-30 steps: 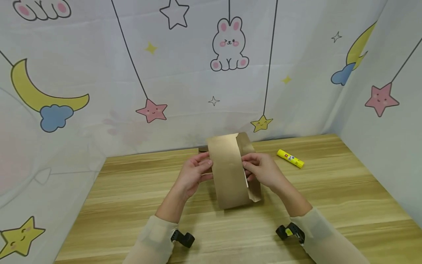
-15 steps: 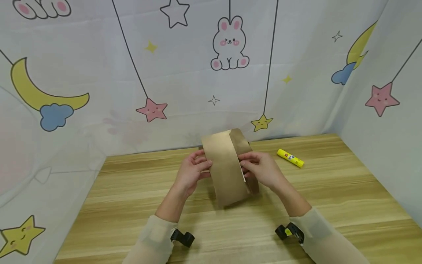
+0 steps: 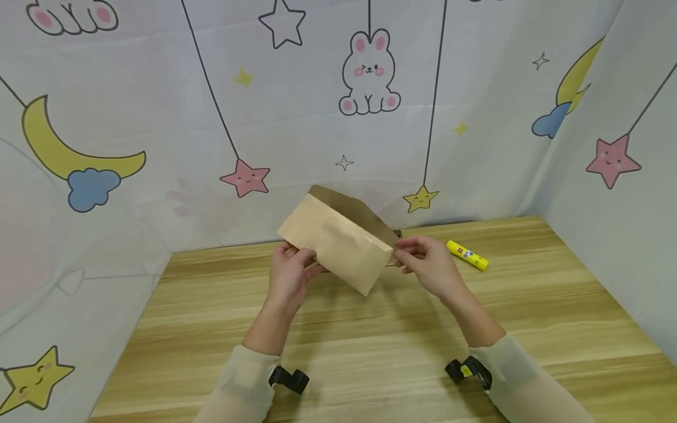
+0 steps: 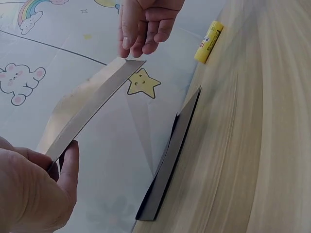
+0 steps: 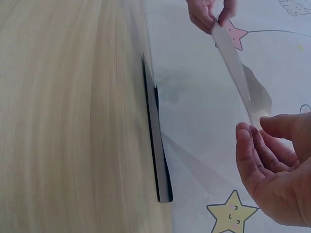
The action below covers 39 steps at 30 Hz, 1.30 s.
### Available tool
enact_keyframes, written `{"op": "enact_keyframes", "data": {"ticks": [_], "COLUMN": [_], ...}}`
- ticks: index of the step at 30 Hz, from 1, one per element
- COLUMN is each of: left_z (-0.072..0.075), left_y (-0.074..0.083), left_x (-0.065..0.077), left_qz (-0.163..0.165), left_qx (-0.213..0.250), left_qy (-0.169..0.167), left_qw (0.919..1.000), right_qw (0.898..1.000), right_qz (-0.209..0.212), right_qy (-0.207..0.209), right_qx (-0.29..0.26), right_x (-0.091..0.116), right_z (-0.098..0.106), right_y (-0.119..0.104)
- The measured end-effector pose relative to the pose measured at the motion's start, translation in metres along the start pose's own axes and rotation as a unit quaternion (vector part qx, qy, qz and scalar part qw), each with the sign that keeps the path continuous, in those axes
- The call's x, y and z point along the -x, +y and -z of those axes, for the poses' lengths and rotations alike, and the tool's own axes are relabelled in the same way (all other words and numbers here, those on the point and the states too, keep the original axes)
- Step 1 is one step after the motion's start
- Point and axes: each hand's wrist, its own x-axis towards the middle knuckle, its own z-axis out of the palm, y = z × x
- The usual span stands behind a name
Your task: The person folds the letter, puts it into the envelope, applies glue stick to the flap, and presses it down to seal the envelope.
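A brown paper envelope [image 3: 338, 241] is held up tilted above the back of the table, its darker flap [image 3: 365, 214] raised open behind it. At the lower left edge my left hand [image 3: 288, 273] pinches it between thumb and fingers. The fingertips of my right hand [image 3: 431, 264] pinch the corner at the flap's right end. Seen from the left wrist, the envelope [image 4: 92, 104] slants edge-on between both hands. In the right wrist view, thumb and fingers of the right hand [image 5: 282, 170] meet at its near end.
A yellow glue stick [image 3: 468, 255] lies at the back right, beyond my right hand. A flat, folded dark-edged piece [image 4: 170, 160] lies along the table's back edge, mostly hidden behind the envelope in the head view. A printed cloth [image 3: 296, 117] hangs behind the wooden table [image 3: 370, 364].
The envelope has been lifted and turned from nearly upright to a slant, showing its open flap side upward. My left hand has shifted left; my right hand has moved slightly right to the corner.
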Motion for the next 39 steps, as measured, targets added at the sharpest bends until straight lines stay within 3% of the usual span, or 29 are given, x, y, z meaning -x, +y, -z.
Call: {"op": "enact_keyframes", "data": {"ticks": [4,6,11,14,20,33,36,39], "left_z": [-0.001,-0.003,-0.01,-0.015,-0.02,-0.023,-0.022,-0.021], "left_y": [-0.001,-0.002,-0.005,-0.007,-0.013,-0.014,-0.015,-0.017], "left_x": [0.001,0.003,0.009,0.012,0.014,0.015,0.015,0.015], "left_qz": [-0.012,-0.015,-0.015,-0.021,-0.027,-0.02,-0.013,0.011], "left_qx": [0.0,-0.007,-0.023,-0.017,-0.026,-0.035,-0.04,-0.055], "left_qy": [0.002,-0.012,-0.073,-0.096,-0.11,-0.13,-0.159,-0.207], "left_qw": [0.9999,0.9998,0.9969,0.995,0.9933,0.9907,0.9863,0.9768], "right_qw": [0.997,0.992,0.986,0.985,0.988,0.998,0.999,1.0], "right_qz": [0.04,0.07,0.111,0.104,0.069,0.005,-0.007,-0.009], "right_qy": [0.042,0.053,0.018,0.005,-0.011,-0.02,-0.004,0.015], "right_qx": [0.057,0.087,0.121,0.134,0.135,0.061,0.038,0.024], "right_x": [0.002,0.004,0.007,0.008,0.007,0.004,0.005,0.005], "right_z": [-0.002,-0.004,-0.01,-0.012,-0.01,-0.005,-0.004,-0.003], "right_y": [-0.003,-0.005,-0.008,-0.008,-0.004,-0.002,-0.003,-0.005]}}
